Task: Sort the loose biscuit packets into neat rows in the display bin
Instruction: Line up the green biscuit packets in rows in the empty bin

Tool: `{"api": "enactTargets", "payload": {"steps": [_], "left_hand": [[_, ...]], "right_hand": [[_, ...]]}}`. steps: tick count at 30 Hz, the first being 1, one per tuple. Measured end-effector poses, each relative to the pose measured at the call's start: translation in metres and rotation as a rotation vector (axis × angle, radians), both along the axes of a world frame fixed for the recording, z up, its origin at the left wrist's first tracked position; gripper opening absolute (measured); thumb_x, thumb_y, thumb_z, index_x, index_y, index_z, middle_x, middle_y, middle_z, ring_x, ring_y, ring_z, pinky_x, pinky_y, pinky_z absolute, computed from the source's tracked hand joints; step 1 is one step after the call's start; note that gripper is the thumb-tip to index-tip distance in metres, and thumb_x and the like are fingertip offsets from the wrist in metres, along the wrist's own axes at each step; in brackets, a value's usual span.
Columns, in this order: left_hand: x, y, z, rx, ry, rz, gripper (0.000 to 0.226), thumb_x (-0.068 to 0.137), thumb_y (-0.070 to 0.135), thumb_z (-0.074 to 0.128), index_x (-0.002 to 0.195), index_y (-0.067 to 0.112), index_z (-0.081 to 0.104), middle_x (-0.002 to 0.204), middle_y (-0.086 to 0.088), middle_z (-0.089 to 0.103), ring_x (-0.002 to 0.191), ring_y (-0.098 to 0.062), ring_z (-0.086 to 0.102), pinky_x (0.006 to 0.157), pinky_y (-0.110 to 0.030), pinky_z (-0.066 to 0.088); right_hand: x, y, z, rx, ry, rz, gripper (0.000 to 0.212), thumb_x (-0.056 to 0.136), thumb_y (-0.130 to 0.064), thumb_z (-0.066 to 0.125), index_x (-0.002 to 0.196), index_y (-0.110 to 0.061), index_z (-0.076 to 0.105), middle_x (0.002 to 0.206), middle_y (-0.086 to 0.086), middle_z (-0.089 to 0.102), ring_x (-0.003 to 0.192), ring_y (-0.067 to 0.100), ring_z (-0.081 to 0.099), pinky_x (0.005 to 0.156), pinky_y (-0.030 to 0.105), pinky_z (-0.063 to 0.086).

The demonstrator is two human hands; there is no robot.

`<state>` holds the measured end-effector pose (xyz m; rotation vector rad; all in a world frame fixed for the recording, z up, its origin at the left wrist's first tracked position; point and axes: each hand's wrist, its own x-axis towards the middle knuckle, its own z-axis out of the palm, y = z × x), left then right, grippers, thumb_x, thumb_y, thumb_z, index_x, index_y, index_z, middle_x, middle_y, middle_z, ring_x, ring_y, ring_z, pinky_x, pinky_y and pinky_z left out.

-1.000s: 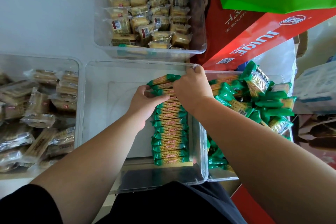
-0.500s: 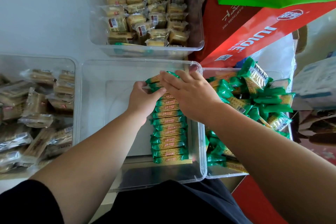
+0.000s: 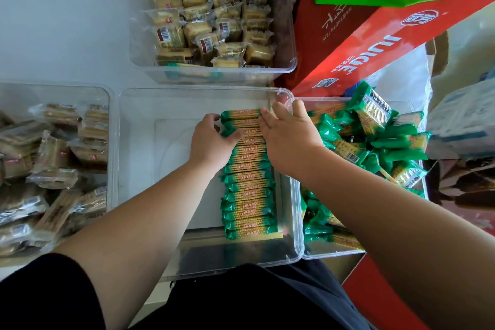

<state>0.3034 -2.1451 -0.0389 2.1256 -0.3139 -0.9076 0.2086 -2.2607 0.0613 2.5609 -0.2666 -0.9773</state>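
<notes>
In the clear display bin [image 3: 160,174] a row of green biscuit packets [image 3: 249,195] lies close along the right wall, one packet behind the other. The left hand [image 3: 211,142] curls around the left ends of the farthest packets. The right hand [image 3: 289,139] lies flat on their right ends with straight fingers. Loose green packets [image 3: 388,142] are heaped in the neighbouring bin [image 3: 332,253] just to the right.

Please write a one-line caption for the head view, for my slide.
Left hand grips and right hand presses a row of green biscuit packets in the display bin.
</notes>
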Motion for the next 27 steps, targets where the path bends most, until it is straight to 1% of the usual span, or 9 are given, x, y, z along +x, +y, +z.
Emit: {"api": "enactTargets", "payload": {"steps": [2, 4, 7, 9, 10, 13, 16, 19, 27], "left_hand": [[-0.001, -0.002, -0.001, -0.011, -0.02, -0.014, 0.06, 0.085, 0.043, 0.08, 0.131, 0.016, 0.053, 0.121, -0.002, 0.067, 0.101, -0.022, 0.067, 0.086, -0.04, 0.058], [-0.001, -0.002, -0.004, -0.012, -0.025, -0.028, 0.054, 0.087, 0.042, 0.079, 0.127, 0.017, 0.052, 0.118, -0.003, 0.068, 0.098, -0.023, 0.068, 0.083, -0.041, 0.059], [-0.002, 0.001, -0.003, -0.001, -0.073, -0.048, 0.057, 0.087, 0.045, 0.077, 0.129, 0.017, 0.05, 0.118, -0.003, 0.065, 0.101, -0.023, 0.068, 0.075, -0.031, 0.056], [-0.008, 0.008, 0.0, 0.041, -0.262, -0.07, 0.065, 0.088, 0.049, 0.074, 0.136, 0.016, 0.047, 0.129, -0.007, 0.058, 0.113, -0.024, 0.06, 0.084, -0.03, 0.052], [-0.012, 0.012, 0.002, 0.05, -0.404, -0.11, 0.066, 0.089, 0.051, 0.071, 0.139, 0.014, 0.047, 0.134, -0.01, 0.055, 0.119, -0.027, 0.056, 0.091, -0.034, 0.05], [-0.02, 0.018, 0.001, 0.06, -0.776, -0.467, 0.069, 0.096, 0.057, 0.054, 0.15, 0.015, 0.04, 0.156, -0.012, 0.04, 0.142, -0.035, 0.039, 0.114, -0.051, 0.036], [-0.019, 0.014, -0.006, 0.171, -0.797, -0.829, 0.076, 0.1, 0.065, 0.029, 0.162, 0.022, 0.019, 0.173, 0.0, 0.002, 0.158, -0.031, 0.003, 0.125, -0.06, 0.005], [-0.019, 0.009, -0.01, 0.252, -0.814, -0.907, 0.08, 0.099, 0.07, 0.018, 0.164, 0.025, 0.004, 0.171, 0.005, -0.011, 0.158, -0.03, -0.012, 0.123, -0.062, -0.004], [-0.025, 0.0, -0.006, 0.322, -0.794, -0.961, 0.081, 0.098, 0.072, 0.015, 0.163, 0.027, -0.002, 0.171, 0.008, -0.013, 0.156, -0.035, -0.013, 0.12, -0.064, -0.01]], "right_hand": [[0.003, -0.001, -0.001, 0.0, 0.018, 0.005, 0.065, 0.101, -0.032, 0.03, 0.16, -0.011, 0.016, 0.168, 0.006, 0.012, 0.15, 0.036, 0.006, 0.115, 0.06, 0.01], [0.0, -0.006, -0.001, 0.075, -0.049, -0.003, 0.061, 0.097, -0.032, 0.036, 0.156, -0.015, 0.031, 0.164, 0.004, 0.025, 0.149, 0.033, 0.012, 0.112, 0.057, 0.013], [-0.022, -0.011, 0.004, 0.207, -0.432, -0.078, 0.052, 0.088, -0.027, 0.053, 0.139, -0.016, 0.053, 0.153, 0.002, 0.042, 0.144, 0.029, 0.027, 0.106, 0.048, 0.022], [-0.043, -0.011, 0.006, 0.238, -0.702, -0.243, 0.059, 0.084, -0.025, 0.062, 0.141, -0.014, 0.052, 0.151, 0.003, 0.043, 0.142, 0.029, 0.031, 0.107, 0.05, 0.027], [-0.051, -0.009, 0.006, 0.238, -0.755, -0.327, 0.062, 0.085, -0.028, 0.063, 0.144, -0.015, 0.049, 0.151, 0.003, 0.043, 0.141, 0.028, 0.032, 0.108, 0.05, 0.029], [-0.063, -0.007, 0.003, 0.229, -0.733, -0.42, 0.068, 0.091, -0.042, 0.062, 0.151, -0.017, 0.041, 0.149, -0.003, 0.047, 0.14, 0.024, 0.032, 0.106, 0.049, 0.029], [-0.065, -0.008, 0.0, 0.251, -0.702, -0.425, 0.07, 0.095, -0.043, 0.059, 0.155, -0.017, 0.035, 0.146, -0.003, 0.053, 0.141, 0.025, 0.031, 0.104, 0.048, 0.026], [-0.065, -0.009, -0.002, 0.266, -0.712, -0.42, 0.07, 0.095, -0.042, 0.06, 0.155, -0.015, 0.036, 0.143, -0.002, 0.055, 0.14, 0.025, 0.031, 0.102, 0.048, 0.025], [-0.066, -0.01, -0.005, 0.275, -0.715, -0.402, 0.07, 0.093, -0.041, 0.06, 0.153, -0.013, 0.037, 0.14, -0.003, 0.057, 0.137, 0.025, 0.032, 0.099, 0.048, 0.028]]}}
